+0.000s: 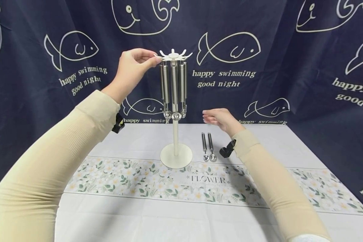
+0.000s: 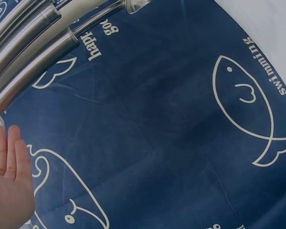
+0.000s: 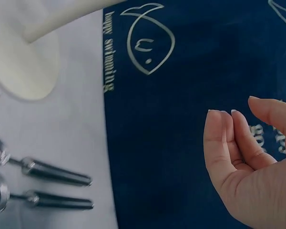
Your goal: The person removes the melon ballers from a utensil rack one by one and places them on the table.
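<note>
A cream utensil stand (image 1: 176,137) with a ring of hooks at its top stands upright on the table. Several steel measuring spoons (image 1: 174,84) hang from it by their handles, bowls down. My left hand (image 1: 136,67) pinches a hook at the left side of the rack between thumb and fingers. In the left wrist view its fingers (image 2: 11,157) reach up beside the hanging handles. To the right of the stand, my right hand (image 1: 220,118) hovers over the table, fingers loosely bent and holding nothing. Two more steel spoons (image 1: 211,146) lie side by side below it.
The white table (image 1: 124,215) has a printed floral band (image 1: 124,181) running across it. Behind hangs a dark blue curtain (image 1: 175,40) with white fish drawings, close to the table's far edge. The stand's round base (image 1: 166,160) sits at the floral band.
</note>
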The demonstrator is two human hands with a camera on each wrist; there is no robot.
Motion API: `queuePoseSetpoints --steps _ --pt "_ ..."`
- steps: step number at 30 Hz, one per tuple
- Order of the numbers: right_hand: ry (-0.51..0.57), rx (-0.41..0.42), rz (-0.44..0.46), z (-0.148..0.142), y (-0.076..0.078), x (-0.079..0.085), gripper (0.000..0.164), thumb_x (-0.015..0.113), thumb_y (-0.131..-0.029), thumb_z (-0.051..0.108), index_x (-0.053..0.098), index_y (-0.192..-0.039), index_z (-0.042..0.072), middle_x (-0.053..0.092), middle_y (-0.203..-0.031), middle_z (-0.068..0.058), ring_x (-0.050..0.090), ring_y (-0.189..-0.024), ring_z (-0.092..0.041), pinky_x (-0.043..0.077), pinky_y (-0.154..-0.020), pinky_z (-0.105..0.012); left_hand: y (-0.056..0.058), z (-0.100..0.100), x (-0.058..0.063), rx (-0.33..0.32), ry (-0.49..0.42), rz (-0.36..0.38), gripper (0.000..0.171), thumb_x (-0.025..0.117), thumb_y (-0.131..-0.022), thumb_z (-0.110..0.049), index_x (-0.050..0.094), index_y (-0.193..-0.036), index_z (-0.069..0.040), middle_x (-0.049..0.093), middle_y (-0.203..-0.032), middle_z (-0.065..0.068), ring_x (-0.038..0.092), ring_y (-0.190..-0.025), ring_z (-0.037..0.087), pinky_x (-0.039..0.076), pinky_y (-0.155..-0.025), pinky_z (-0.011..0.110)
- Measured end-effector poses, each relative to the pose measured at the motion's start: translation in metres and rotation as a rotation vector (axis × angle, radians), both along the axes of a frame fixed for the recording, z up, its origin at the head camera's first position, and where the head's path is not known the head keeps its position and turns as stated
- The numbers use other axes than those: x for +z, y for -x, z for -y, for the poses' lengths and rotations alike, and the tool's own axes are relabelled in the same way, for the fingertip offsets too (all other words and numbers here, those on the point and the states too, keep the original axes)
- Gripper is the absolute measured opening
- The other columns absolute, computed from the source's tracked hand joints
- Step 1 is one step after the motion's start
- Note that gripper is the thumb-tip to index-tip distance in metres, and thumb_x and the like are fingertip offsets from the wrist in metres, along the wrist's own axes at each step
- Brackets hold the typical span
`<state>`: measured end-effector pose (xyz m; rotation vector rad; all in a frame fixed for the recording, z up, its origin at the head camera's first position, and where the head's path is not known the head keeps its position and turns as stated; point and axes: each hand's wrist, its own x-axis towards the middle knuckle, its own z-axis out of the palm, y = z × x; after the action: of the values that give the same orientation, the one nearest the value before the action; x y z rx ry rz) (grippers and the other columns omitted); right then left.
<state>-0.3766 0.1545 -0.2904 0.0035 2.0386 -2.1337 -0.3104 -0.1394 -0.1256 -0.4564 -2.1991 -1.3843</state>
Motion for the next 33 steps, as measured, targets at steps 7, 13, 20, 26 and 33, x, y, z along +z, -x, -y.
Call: queuePoseSetpoints --steps 7,13,20,26,33 --pt "0.189 0.046 -0.012 0.011 -0.010 0.018 0.006 0.066 -0.090 0.001 0.066 -0.095 0.001 0.069 -0.087 -0.010 0.069 -0.081 -0.019 0.057 -0.086 -0.030 0.001 -0.002 0.000 0.019 0.000 -0.008 0.033 0.079 -0.081 -0.034 0.072 -0.104 -0.012 0.068 -0.085 -0.009 0.064 -0.087 0.007 0.045 -0.082 0.022" --pt "0.221 0.069 -0.070 0.019 -0.015 0.037 0.012 0.064 -0.091 0.003 0.064 -0.103 0.000 0.067 -0.095 -0.011 0.068 -0.094 -0.023 0.055 -0.091 -0.031 -0.001 -0.003 -0.002 0.027 -0.008 -0.018 0.032 0.079 -0.080 -0.034 0.072 -0.102 -0.012 0.067 -0.083 -0.010 0.064 -0.084 0.006 0.046 -0.081 0.021" --pt "0.250 0.120 -0.145 0.032 -0.021 0.062 0.039 0.062 -0.093 0.006 0.054 -0.129 -0.007 0.064 -0.113 -0.015 0.066 -0.105 -0.025 0.051 -0.098 -0.033 -0.001 -0.003 -0.003 0.037 -0.014 -0.032 0.032 0.079 -0.080 -0.035 0.072 -0.101 -0.012 0.067 -0.081 -0.011 0.063 -0.082 0.005 0.045 -0.077 0.020" --pt "0.331 0.142 -0.181 0.044 -0.023 0.076 0.037 0.060 -0.094 0.003 0.053 -0.129 -0.009 0.068 -0.102 -0.014 0.068 -0.096 -0.022 0.051 -0.098 -0.034 -0.002 -0.003 -0.004 0.038 -0.017 -0.036 0.032 0.080 -0.080 -0.034 0.072 -0.100 -0.011 0.067 -0.081 -0.011 0.063 -0.082 0.005 0.045 -0.076 0.019" --pt "0.312 0.193 -0.246 0.051 -0.024 0.085 0.043 0.056 -0.097 0.005 0.047 -0.136 -0.009 0.064 -0.108 -0.012 0.063 -0.104 -0.023 0.047 -0.104 -0.034 -0.001 -0.003 -0.005 0.032 -0.016 -0.037 0.032 0.079 -0.080 -0.035 0.072 -0.101 -0.012 0.067 -0.081 -0.011 0.064 -0.082 0.005 0.045 -0.077 0.019"
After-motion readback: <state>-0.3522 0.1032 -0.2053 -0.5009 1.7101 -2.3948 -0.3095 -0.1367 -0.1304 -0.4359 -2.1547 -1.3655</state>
